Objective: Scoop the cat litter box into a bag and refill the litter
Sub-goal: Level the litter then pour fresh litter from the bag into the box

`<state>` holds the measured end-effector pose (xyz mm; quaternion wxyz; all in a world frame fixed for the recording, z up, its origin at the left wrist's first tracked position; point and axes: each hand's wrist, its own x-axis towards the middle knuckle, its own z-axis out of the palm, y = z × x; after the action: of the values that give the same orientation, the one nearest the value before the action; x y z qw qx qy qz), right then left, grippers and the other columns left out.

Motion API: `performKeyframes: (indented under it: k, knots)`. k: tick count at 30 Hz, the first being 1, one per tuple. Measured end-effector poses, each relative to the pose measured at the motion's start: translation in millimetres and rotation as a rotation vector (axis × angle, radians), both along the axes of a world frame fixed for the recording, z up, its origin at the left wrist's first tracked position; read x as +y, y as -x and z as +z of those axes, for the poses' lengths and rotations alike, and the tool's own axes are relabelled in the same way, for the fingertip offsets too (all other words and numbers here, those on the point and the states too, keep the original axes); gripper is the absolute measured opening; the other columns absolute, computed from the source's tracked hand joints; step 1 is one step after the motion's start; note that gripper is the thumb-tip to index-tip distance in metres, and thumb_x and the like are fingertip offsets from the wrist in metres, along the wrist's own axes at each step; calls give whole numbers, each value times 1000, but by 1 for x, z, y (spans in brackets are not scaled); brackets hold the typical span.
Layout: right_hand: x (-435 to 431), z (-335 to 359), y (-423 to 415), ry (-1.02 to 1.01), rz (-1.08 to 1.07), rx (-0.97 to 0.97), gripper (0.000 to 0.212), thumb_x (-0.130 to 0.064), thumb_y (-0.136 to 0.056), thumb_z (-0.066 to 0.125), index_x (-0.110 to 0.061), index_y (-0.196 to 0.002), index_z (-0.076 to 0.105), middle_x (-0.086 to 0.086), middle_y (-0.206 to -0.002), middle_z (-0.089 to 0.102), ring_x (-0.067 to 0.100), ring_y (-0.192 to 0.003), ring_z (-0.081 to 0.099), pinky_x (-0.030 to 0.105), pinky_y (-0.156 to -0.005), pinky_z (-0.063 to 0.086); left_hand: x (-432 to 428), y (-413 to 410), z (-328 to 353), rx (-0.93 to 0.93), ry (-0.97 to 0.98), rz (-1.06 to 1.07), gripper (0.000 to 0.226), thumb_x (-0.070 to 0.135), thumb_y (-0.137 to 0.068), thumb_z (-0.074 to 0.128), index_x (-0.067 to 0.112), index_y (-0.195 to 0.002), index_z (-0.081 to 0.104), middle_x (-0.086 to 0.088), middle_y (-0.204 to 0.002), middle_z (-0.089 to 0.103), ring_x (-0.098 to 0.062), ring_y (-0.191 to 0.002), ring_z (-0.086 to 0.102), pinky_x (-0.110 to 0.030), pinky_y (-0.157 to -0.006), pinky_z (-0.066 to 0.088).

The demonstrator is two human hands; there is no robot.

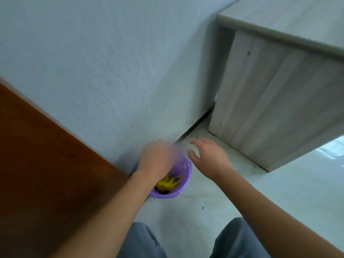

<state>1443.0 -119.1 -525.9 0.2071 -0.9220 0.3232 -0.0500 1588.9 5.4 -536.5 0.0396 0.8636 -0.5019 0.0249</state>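
**Knees low, both hands at a purple basket**

Grey trousers (141,241) fill the near edge of the view, one knee on each side, with both bare forearms reaching away from them toward the corner of the room.

The left hand (155,159) hangs over the far rim of a small purple basket (187,176) with a perforated wall. It is smeared by motion blur, so I cannot tell how its fingers lie or whether they hold anything.

The right hand (210,157) hovers just right of the basket, palm down above the pale floor (279,192). Its fingers are relaxed and slightly spread, the thumb standing out toward the basket, and it grips nothing.

Inside the basket lies a crumpled yellow bag (167,183), partly hidden under the left wrist, with some dark bits near it at the bottom.

The basket stands on the floor against the white wall (111,71), beside a brown wooden panel (37,164) on the left. A whitish wooden cabinet (270,99) stands far right, well apart from the basket.
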Motion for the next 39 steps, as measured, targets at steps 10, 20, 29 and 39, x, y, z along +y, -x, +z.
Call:
performKeyframes:
  k: [10,20,29,39]
  knots:
    - [-29,295,73,46,-139,-30,38,-45,-95,47,-16,-114,65,2,-112,67,27,-106,59,37,-85,50,-58,57,285,-35,69,-159,42,40,-96,34,13,-80,62,-9,-76,63,-33,-68,60,-39,-62,47]
    - [-60,473,164,188,-272,6,51,-49,-99,40,-17,-139,46,2,-142,53,22,-132,44,38,-106,40,-109,144,458,-86,183,-351,51,45,-98,29,12,-104,67,-6,-95,70,-28,-83,66,-39,-79,50]
    - [-33,497,213,234,-419,41,59,-51,-100,39,-17,-148,39,1,-150,46,22,-139,38,39,-112,34,-115,181,499,-5,207,-475,71,52,-96,12,12,-128,60,-7,-123,66,-25,-112,62,-41,-102,45]
    - [-10,485,230,206,-670,123,53,-48,-100,41,-17,-142,45,0,-146,49,22,-137,41,36,-110,35,-140,188,475,29,109,-667,60,50,-99,18,14,-125,59,-4,-121,66,-22,-109,61,-39,-100,44]
